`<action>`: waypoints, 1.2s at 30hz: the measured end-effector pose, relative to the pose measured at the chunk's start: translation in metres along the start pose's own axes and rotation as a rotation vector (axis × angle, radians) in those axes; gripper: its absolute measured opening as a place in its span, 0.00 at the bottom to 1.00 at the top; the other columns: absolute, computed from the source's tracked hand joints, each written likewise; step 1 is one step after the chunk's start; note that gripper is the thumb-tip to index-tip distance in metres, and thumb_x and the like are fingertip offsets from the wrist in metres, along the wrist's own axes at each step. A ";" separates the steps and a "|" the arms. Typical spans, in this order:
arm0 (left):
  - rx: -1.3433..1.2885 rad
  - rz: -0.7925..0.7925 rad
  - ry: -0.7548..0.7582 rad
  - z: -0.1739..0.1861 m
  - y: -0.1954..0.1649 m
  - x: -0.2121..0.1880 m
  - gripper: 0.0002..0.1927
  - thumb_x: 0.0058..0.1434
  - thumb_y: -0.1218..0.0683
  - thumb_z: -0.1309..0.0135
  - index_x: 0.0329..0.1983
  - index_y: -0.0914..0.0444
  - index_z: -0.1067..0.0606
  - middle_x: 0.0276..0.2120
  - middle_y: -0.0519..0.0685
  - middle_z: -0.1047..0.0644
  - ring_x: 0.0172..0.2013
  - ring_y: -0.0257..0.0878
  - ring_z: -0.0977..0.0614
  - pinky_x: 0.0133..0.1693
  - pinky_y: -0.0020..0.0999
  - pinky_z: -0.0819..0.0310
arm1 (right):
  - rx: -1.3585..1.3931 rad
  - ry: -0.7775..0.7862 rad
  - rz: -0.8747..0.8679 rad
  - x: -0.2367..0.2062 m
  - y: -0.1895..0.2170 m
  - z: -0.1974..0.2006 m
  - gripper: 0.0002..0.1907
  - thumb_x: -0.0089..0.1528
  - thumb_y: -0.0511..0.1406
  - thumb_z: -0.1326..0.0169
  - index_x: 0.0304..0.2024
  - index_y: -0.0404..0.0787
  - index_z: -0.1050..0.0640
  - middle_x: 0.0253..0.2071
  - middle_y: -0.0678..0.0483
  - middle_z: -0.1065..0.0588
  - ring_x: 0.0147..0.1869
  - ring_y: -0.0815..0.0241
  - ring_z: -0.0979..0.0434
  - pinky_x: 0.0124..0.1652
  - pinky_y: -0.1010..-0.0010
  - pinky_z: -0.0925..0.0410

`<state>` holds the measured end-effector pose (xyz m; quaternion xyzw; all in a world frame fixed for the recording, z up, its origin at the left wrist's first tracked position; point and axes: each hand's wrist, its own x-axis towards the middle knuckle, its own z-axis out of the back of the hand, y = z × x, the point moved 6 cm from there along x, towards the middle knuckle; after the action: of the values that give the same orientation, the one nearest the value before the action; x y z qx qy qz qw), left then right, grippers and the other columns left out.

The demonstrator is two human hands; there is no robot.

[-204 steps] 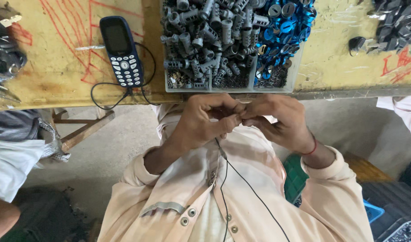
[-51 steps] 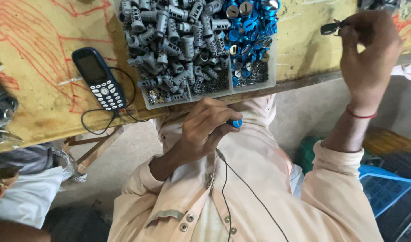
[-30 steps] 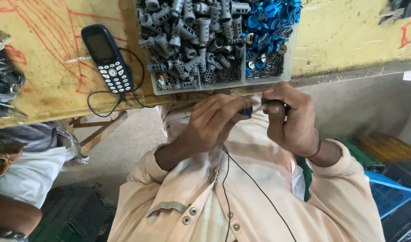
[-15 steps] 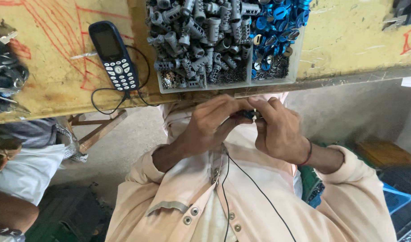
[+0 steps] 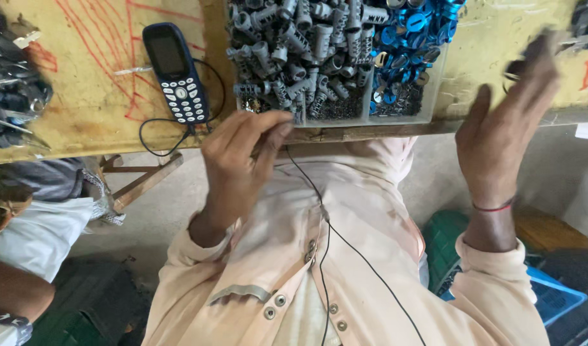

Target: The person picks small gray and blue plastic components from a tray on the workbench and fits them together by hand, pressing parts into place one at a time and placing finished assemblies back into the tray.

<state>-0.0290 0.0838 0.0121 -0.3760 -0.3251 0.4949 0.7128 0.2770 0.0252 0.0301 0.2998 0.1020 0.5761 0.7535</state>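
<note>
hands split up again, right one off to the pile at the bench's far right

half a second earlier both hands were pinched together over one small part at the chest. now the right hand [image 5: 499,122] had swung up to the yellow workbench [image 5: 499,38], blurry, fingers loosely together around a small dark piece [image 5: 531,54], though i couldn't tell how firm the grip was. the left hand [image 5: 243,160] sat at the bench edge just under the clear tray [image 5: 428,109] of grey plugs [image 5: 294,51] and blue caps [image 5: 416,32], fingertips pinched, too hidden to tell on what. looked like one piece was finished and getting set down. the dark blue phone [image 5: 175,70] hadn't moved on the bench.
</note>
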 end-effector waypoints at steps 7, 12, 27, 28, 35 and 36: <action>0.614 0.039 0.120 0.008 0.011 0.007 0.05 0.67 0.54 0.40 0.38 0.59 0.23 0.31 0.50 0.21 0.29 0.49 0.18 0.29 0.44 0.28 | 0.058 0.434 0.038 0.030 0.032 -0.014 0.05 0.73 0.30 0.41 0.52 0.39 0.20 0.51 0.51 0.23 0.48 0.61 0.20 0.42 0.72 0.28; 0.727 -0.015 0.218 0.012 0.008 0.011 0.06 0.62 0.59 0.42 0.42 0.58 0.22 0.31 0.47 0.22 0.32 0.45 0.17 0.29 0.44 0.28 | -0.284 0.711 0.824 0.024 0.097 -0.073 0.09 0.57 0.34 0.42 0.41 0.44 0.22 0.36 0.54 0.29 0.44 0.57 0.25 0.40 0.65 0.32; 0.938 -0.388 0.475 0.012 0.003 0.017 0.07 0.55 0.60 0.43 0.36 0.59 0.26 0.31 0.44 0.24 0.35 0.36 0.19 0.33 0.31 0.27 | -0.261 0.649 0.874 0.028 0.095 -0.075 0.11 0.60 0.32 0.42 0.46 0.42 0.23 0.39 0.54 0.30 0.42 0.57 0.25 0.39 0.64 0.33; 0.966 -0.407 0.493 0.011 0.003 0.017 0.08 0.54 0.60 0.42 0.36 0.59 0.27 0.31 0.44 0.24 0.34 0.36 0.19 0.33 0.30 0.27 | -0.234 0.640 0.833 0.029 0.092 -0.073 0.09 0.61 0.31 0.41 0.45 0.43 0.23 0.39 0.54 0.29 0.40 0.57 0.24 0.36 0.64 0.33; 0.481 -0.346 0.298 0.024 -0.003 0.007 0.11 0.59 0.64 0.41 0.45 0.66 0.27 0.39 0.52 0.24 0.41 0.46 0.19 0.40 0.38 0.24 | 0.027 0.569 0.543 0.023 0.075 -0.069 0.05 0.68 0.31 0.39 0.45 0.42 0.21 0.39 0.53 0.28 0.33 0.53 0.25 0.31 0.62 0.33; 0.415 -0.320 0.274 0.024 -0.002 0.006 0.12 0.59 0.65 0.40 0.44 0.66 0.28 0.40 0.52 0.23 0.42 0.46 0.18 0.41 0.38 0.23 | 0.077 0.591 0.478 0.022 0.073 -0.070 0.05 0.68 0.30 0.39 0.45 0.41 0.22 0.39 0.52 0.28 0.32 0.56 0.25 0.31 0.64 0.33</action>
<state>-0.0461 0.0944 0.0268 -0.2297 -0.1729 0.3767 0.8806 0.1904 0.0806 0.0200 0.1643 0.2636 0.7929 0.5242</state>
